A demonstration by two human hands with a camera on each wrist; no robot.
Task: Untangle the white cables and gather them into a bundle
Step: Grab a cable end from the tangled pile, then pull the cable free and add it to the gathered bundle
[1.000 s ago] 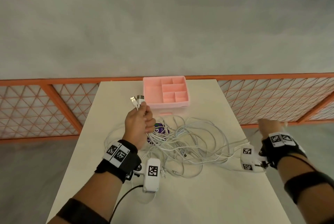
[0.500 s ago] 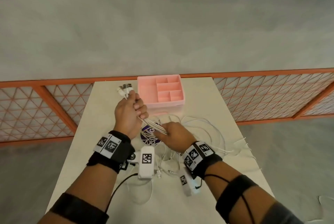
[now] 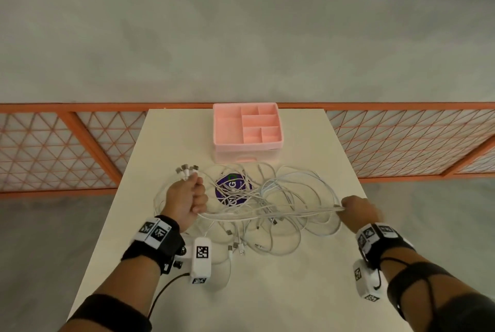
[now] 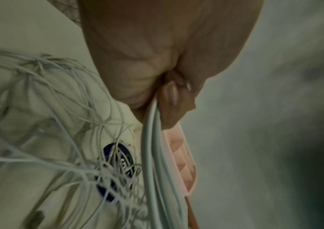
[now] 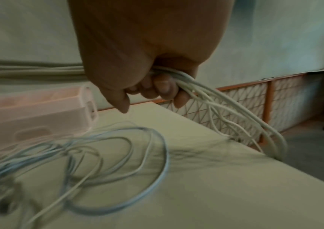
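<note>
Several white cables [image 3: 267,215] stretched taut between hands, long axis left-right, near side of pink organizer [image 3: 247,128]. Left hand [image 3: 184,199] fisted round plug ends; right hand [image 3: 360,208] clenched round strands (loose loops on bench [image 3: 294,291] between).

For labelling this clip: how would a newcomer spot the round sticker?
Start at the pink organiser tray at the table's far edge. Just nearer than it, beneath the white cables, lies the round sticker: the only dark purple thing there.
</note>
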